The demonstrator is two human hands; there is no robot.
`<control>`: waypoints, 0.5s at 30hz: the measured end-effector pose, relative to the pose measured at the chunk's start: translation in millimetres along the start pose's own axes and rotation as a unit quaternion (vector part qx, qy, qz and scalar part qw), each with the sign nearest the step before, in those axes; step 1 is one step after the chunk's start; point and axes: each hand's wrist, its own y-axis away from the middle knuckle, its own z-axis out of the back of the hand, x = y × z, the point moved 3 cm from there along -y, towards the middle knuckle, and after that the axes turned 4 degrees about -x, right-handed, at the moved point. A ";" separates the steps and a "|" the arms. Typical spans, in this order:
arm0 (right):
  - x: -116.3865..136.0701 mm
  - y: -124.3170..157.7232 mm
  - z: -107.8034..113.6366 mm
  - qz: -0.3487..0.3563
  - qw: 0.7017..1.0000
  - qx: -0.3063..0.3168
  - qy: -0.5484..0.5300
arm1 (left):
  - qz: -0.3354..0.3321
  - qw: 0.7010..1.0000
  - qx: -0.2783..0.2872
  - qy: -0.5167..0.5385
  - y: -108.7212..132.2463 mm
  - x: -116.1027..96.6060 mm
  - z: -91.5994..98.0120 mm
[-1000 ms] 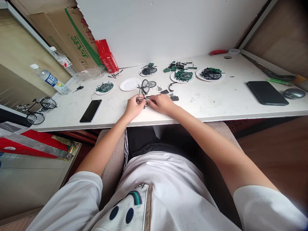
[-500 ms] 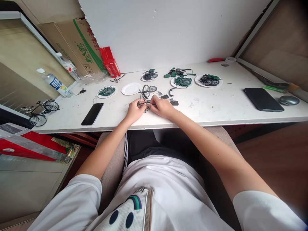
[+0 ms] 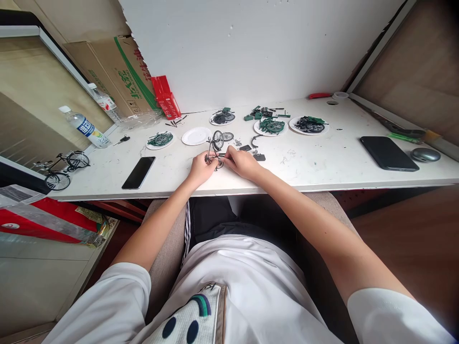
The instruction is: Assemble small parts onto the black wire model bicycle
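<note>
While both forearms reach in over the near edge of the desk (image 3: pixel 304 172), the left hand (image 3: pixel 202 167) is clamped on a small black model bike (image 3: pixel 217 140), fingers curled round its lower part, one wheel rising beyond them. The right hand (image 3: pixel 241 162), close beside, has thumb and fingers pinched on a thin dark part at the bike's right side; whether that part is joined to it, I cannot tell.

Left of the hands lies a phone (image 3: pixel 139 172), and farther left, by the desk's end, stands another bike (image 3: pixel 66 167). To the right, a black case (image 3: pixel 389 154) lies near a mouse (image 3: pixel 425 155).

Just beyond the hands are a loose wheel (image 3: pixel 228 136) and some black pieces (image 3: pixel 258 157). Farther off sit white plates (image 3: pixel 196 136), most bearing green or black parts (image 3: pixel 274 125). A bottle (image 3: pixel 86 128) leans at left; behind stand a red box (image 3: pixel 167 99) and a carton (image 3: pixel 122 79).
</note>
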 end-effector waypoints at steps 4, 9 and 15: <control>1.1 0.5 0.8 0.004 1.000 -0.002 -0.001 | 0.000 1.000 -0.001 -0.004 1.2 -3.4 0.5; 2.0 0.5 0.8 0.003 1.000 -0.002 0.005 | -0.001 1.000 0.000 -0.013 1.5 -3.8 0.9; 2.6 0.3 1.8 -0.005 1.000 0.002 0.016 | -0.002 1.000 0.002 -0.011 0.8 -0.5 1.0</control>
